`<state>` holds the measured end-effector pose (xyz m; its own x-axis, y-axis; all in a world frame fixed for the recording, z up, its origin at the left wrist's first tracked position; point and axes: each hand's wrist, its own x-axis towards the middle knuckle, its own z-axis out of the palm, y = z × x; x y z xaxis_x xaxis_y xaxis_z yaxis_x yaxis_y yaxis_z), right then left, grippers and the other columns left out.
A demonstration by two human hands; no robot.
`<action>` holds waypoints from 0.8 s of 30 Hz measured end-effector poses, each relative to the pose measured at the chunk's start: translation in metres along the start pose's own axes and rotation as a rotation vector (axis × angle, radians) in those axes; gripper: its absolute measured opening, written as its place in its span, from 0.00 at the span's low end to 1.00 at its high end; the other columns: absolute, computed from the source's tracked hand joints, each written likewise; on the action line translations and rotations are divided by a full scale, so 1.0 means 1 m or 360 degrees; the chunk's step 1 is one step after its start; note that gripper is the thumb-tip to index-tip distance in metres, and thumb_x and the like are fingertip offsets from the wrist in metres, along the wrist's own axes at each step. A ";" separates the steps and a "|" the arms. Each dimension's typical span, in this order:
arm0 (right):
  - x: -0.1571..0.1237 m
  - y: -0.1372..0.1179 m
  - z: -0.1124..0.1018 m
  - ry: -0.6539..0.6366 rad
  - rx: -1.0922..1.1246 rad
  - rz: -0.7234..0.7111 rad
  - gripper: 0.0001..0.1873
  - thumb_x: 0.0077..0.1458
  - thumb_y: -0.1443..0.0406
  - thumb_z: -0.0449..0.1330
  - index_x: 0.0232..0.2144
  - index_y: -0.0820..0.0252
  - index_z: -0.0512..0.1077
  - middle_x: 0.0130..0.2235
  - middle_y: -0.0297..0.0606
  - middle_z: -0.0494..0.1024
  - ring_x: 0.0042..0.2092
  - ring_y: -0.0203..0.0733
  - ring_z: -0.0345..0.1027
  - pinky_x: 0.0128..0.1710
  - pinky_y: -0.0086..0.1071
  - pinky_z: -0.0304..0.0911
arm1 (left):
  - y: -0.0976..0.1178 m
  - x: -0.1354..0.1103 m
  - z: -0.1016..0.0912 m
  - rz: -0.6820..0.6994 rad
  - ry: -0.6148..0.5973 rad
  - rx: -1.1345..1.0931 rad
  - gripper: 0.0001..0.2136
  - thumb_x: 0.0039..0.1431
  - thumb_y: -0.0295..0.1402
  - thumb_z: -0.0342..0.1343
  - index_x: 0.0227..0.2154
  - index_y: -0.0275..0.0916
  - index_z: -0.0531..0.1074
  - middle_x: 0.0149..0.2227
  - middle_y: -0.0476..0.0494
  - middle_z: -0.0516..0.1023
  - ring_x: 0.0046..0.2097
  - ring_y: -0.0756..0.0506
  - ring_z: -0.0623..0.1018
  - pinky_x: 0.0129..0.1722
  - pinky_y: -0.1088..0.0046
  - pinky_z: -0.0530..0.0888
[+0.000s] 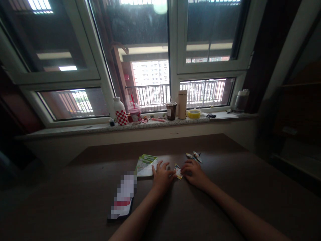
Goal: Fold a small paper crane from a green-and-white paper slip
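Observation:
A small folded paper piece (178,172), white with yellow and dark print, is between my two hands near the middle of the table. My left hand (162,175) grips its left edge by the thumb side, the other fingers spread towards a stack of green-and-white paper sheets (147,164). At the opposite edge, my right hand (194,173) pinches the paper with curled fingers; its exact fingertip contact is partly hidden. Just beyond the right hand lie several folded paper pieces (197,157) with pointed ends.
A phone-like object (124,195), its screen pixelated, rests left of my left forearm on the brown table (225,207). The windowsill behind holds a checkered bottle (121,113), a pink cup (135,113), a dark cup (171,111), a tan flask (182,105), yellow tape (194,114) and scissors (211,116).

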<state>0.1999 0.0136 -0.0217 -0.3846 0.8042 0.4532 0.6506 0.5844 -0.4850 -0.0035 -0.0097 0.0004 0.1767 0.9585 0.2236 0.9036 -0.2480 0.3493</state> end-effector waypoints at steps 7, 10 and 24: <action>0.001 -0.002 -0.001 -0.0015 0.0010 0.0052 0.10 0.51 0.71 0.60 0.30 0.51 0.79 0.39 0.33 0.82 0.55 0.49 0.65 0.59 0.48 0.52 | 0.002 0.001 -0.005 0.0001 -0.0002 0.0013 0.08 0.57 0.40 0.62 0.40 0.57 0.81 0.61 0.48 0.70 0.67 0.32 0.56 0.64 0.34 0.45; 0.000 -0.004 -0.002 -0.0012 0.0023 0.0058 0.10 0.51 0.71 0.60 0.30 0.51 0.79 0.39 0.34 0.82 0.54 0.49 0.65 0.59 0.48 0.52 | 0.002 0.001 -0.006 -0.0002 0.0006 0.0019 0.08 0.56 0.40 0.62 0.39 0.57 0.81 0.61 0.48 0.70 0.67 0.31 0.57 0.64 0.33 0.45; 0.000 -0.006 -0.003 -0.0005 -0.0009 0.0030 0.10 0.51 0.70 0.60 0.32 0.51 0.79 0.39 0.35 0.80 0.53 0.48 0.65 0.60 0.48 0.50 | 0.000 0.004 0.001 -0.0004 0.0097 -0.0026 0.08 0.59 0.42 0.59 0.34 0.52 0.82 0.59 0.49 0.73 0.66 0.32 0.58 0.64 0.33 0.46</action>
<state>0.1977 0.0099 -0.0162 -0.3741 0.8155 0.4416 0.6615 0.5684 -0.4893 -0.0022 -0.0058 0.0005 0.1498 0.9490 0.2775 0.8975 -0.2483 0.3646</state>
